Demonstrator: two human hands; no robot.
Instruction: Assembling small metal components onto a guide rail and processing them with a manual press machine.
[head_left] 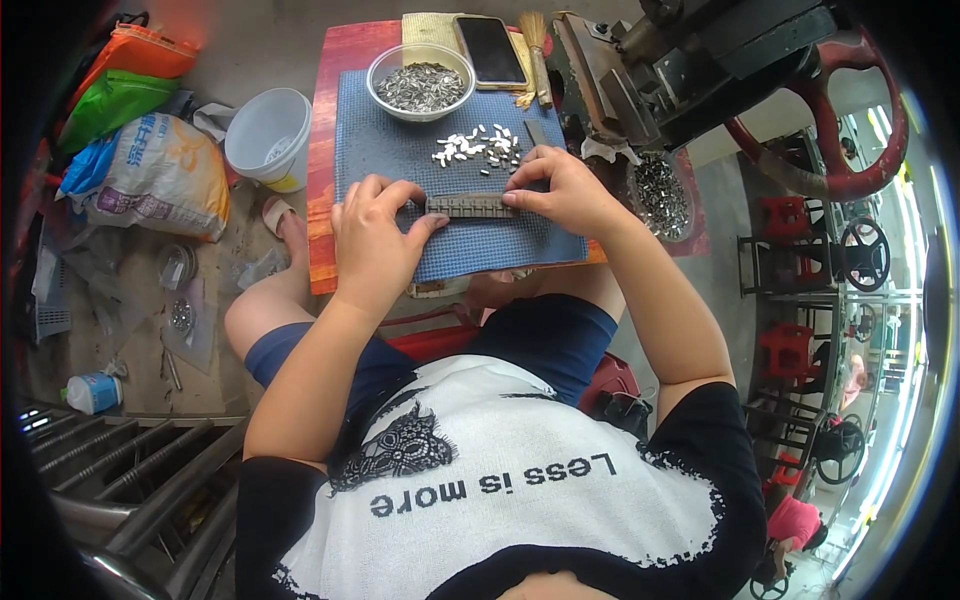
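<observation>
A narrow slotted metal bar lies crosswise on the blue textured mat. My left hand grips its left end between thumb and fingers. At the other end, my right hand pinches the bar with thumb and forefinger. Just beyond it, small shiny metal pieces are scattered in a loose pile, some bright, some darker. A flat grey metal strip rests near my right knuckles. Further back stands a clear plastic bowl filled with many similar metal pieces.
A phone and a small straw brush lie at the back. A dark press with a red handwheel stands right, beside a tray of metal parts. A white bucket and full bags are on the left.
</observation>
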